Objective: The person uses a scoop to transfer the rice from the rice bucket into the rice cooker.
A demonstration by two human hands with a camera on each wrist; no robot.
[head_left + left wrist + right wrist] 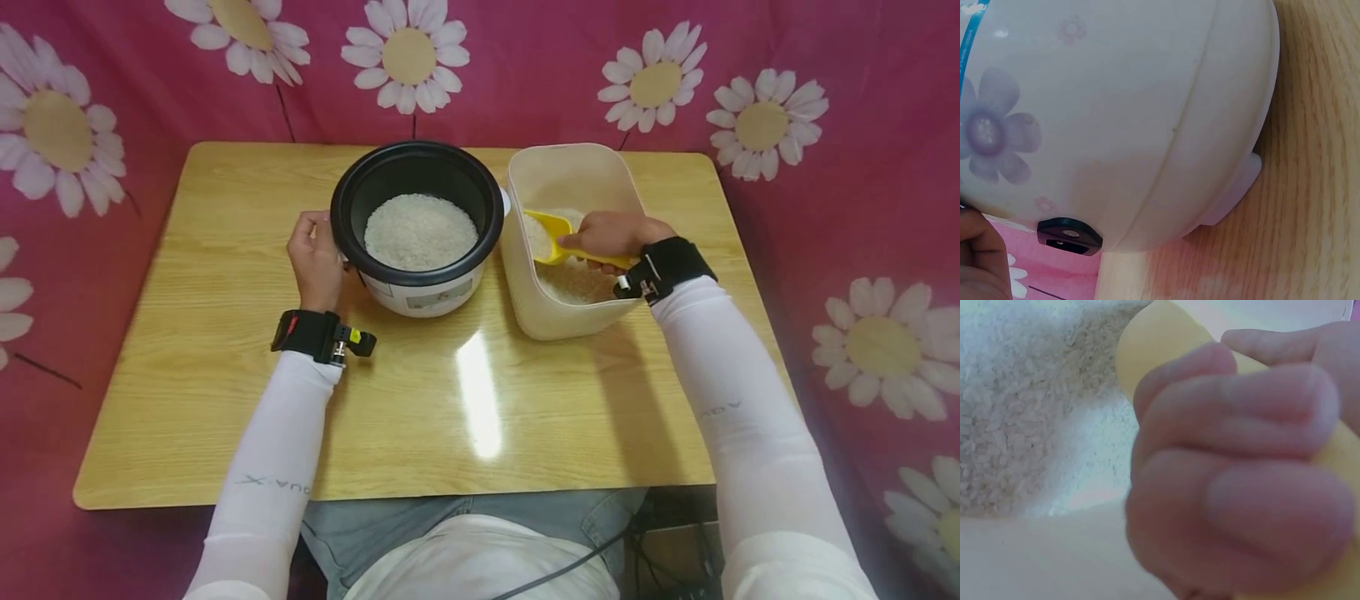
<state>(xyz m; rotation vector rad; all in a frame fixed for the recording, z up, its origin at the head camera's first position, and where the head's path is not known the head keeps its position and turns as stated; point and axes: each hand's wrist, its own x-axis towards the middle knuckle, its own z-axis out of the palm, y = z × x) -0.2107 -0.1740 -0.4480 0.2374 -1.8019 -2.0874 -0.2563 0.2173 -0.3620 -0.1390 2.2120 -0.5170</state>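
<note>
A white rice cooker [423, 300] with a dark inner pot [420, 162] stands at the back middle of the table, lidless, with white rice [422, 235] inside. My left hand [317, 260] holds its left side just under the rim, fingers curled; the handle there is hidden. In the left wrist view, the cooker's flowered side [1116, 112] fills most of the picture. To the right is a cream bin [547, 312] of rice [581, 283]. Inside it my right hand [618, 233] grips a yellow scoop [557, 227] by the handle. Rice lies in the scoop's bowl, tilted toward the left wall.
The wooden table [225, 400] carries the cooker and bin side by side with a narrow gap between. A pink flowered cloth [525, 67] hangs close behind and at both sides. A dark socket [1069, 236] sits low on the cooker's side.
</note>
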